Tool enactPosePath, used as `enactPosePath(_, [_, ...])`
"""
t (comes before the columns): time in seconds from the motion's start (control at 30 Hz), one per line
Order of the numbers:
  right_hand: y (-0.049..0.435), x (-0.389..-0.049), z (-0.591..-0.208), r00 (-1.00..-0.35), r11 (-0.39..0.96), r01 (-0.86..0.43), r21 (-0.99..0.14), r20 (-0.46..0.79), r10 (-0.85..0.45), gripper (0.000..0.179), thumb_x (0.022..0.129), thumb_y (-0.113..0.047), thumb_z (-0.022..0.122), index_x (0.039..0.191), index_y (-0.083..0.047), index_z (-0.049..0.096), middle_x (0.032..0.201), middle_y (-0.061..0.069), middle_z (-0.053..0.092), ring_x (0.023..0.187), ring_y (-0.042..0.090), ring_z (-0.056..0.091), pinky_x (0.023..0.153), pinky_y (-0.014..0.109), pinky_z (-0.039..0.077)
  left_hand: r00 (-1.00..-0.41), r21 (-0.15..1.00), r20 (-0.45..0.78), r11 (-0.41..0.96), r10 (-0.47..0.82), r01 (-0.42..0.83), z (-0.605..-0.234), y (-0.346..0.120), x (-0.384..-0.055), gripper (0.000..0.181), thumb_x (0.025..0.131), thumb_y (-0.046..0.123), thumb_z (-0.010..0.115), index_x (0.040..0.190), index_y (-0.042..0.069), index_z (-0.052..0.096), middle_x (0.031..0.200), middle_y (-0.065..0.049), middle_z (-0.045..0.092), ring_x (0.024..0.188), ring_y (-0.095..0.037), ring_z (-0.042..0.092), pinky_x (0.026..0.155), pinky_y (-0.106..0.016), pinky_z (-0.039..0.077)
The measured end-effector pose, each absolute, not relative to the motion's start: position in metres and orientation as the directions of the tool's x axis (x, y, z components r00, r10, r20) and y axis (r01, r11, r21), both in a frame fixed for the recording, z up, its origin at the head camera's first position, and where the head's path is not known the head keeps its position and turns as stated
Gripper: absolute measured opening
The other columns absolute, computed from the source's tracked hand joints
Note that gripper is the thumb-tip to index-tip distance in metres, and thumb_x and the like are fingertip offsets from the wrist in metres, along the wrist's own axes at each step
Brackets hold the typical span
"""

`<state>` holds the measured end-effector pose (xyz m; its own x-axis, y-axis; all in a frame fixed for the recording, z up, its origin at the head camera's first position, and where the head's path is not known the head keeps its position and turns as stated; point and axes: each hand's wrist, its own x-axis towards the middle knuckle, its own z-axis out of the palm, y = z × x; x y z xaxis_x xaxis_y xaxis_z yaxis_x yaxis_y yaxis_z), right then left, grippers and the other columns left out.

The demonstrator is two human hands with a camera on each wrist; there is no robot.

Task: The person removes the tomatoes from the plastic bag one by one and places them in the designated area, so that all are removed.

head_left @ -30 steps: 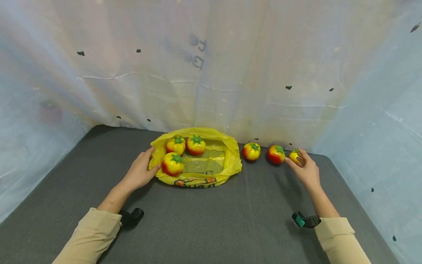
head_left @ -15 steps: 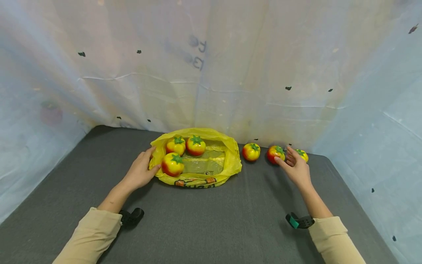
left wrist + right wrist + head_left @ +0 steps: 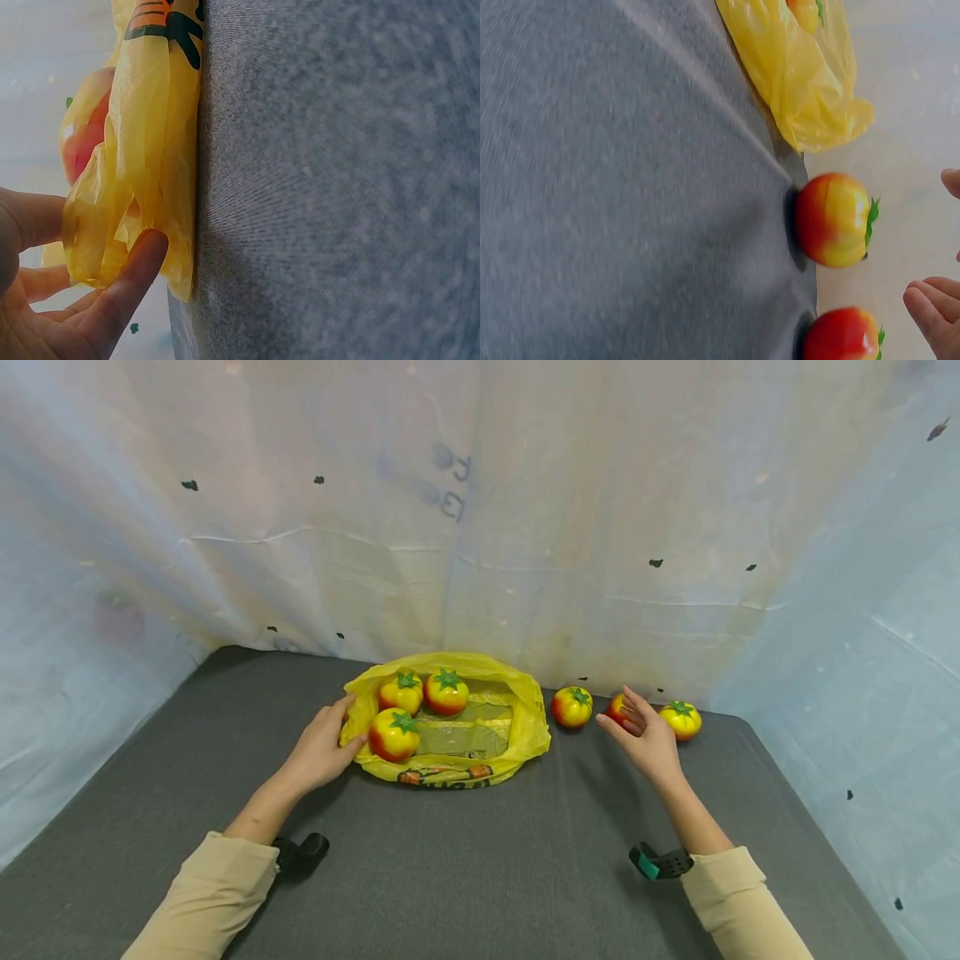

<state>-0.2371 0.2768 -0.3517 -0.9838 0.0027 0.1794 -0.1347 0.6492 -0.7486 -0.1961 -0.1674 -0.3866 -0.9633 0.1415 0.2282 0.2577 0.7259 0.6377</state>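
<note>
My left hand (image 3: 318,747) grips the left rim of a yellow plastic bag (image 3: 528,739), thumb and fingers on either side of the film in the left wrist view. Inside the open-mouthed bag sit several shiny red-and-yellow tomatoes with green star-shaped tops, the front one (image 3: 393,735) nearest that hand. My right hand (image 3: 651,750), fingers parted and holding nothing, is over the middle tomato (image 3: 617,708) of a row of three and partly hides it. The left tomato (image 3: 572,707) stands beside the bag; the right tomato (image 3: 680,720) lies past the hand.
A dark grey cloth-covered table (image 3: 480,868) lies under everything. Pale plastic sheeting (image 3: 525,568) rises close behind the bag and the row, and another sheet (image 3: 885,735) closes the right side. A black band (image 3: 662,862) sits on the right wrist.
My right hand has moved left, from the rightmost tomato to the middle one, leaving the rightmost in its place. My left hand and the bag have stayed still.
</note>
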Motion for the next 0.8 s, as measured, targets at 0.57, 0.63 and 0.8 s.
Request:
enactPosePath(0.57, [0.237, -0.244, -0.351, -0.973, 0.601, -0.222, -0.768, 0.218, -0.08, 0.068, 0.091, -0.029, 0.066, 0.149, -0.009, 0.036, 0.147, 0.02, 0.041, 0.131, 0.035, 0.046, 0.103, 0.048, 0.04, -0.962, 0.638, 0.228, 0.724, 0.148, 0.263, -0.387, -0.167, -0.196, 0.062, 0.093, 0.009, 0.06, 0.142, -0.014, 0.029, 0.114, -0.031, 0.049, 0.098, -0.039, 0.051, 0.08, -0.052, 0.042])
enactPosePath(0.63, [0.232, -0.245, -0.351, -0.973, 0.592, -0.222, -0.775, 0.213, -0.087, 0.069, 0.09, -0.029, 0.067, 0.148, -0.01, 0.036, 0.147, 0.019, 0.041, 0.131, 0.035, 0.046, 0.104, 0.048, 0.04, -0.962, 0.638, 0.23, 0.723, 0.147, 0.263, -0.387, -0.167, -0.196, 0.062, 0.092, 0.009, 0.06, 0.142, -0.014, 0.029, 0.114, -0.031, 0.049, 0.098, -0.039, 0.051, 0.08, -0.052, 0.042])
enactPosePath(0.8, [0.217, -0.247, -0.353, -0.973, 0.556, -0.227, -0.799, 0.204, -0.104, 0.069, 0.089, -0.03, 0.068, 0.148, -0.012, 0.037, 0.149, 0.015, 0.041, 0.131, 0.033, 0.046, 0.104, 0.046, 0.041, -0.963, 0.64, 0.23, 0.724, 0.141, 0.258, -0.388, -0.168, -0.196, 0.062, 0.092, 0.008, 0.06, 0.142, -0.014, 0.029, 0.115, -0.032, 0.049, 0.099, -0.04, 0.051, 0.081, -0.052, 0.042])
